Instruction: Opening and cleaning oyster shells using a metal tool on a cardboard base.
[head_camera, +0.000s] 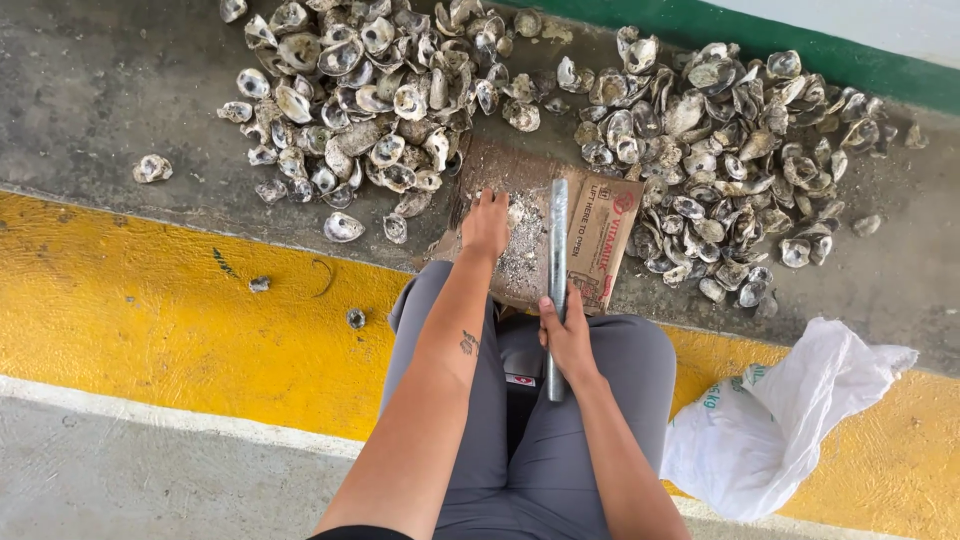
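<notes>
My right hand (568, 335) is wrapped tight around the grey metal pipe (557, 270), which lies lengthwise over the flattened cardboard (600, 235) so its far end sits beside the crushed shell grit (520, 240). My left hand (486, 222) rests flat, fingers together and gripping nothing, on the cardboard's near edge (probably steadying it), with the oyster shells (700, 150) heaped just beyond.
</notes>
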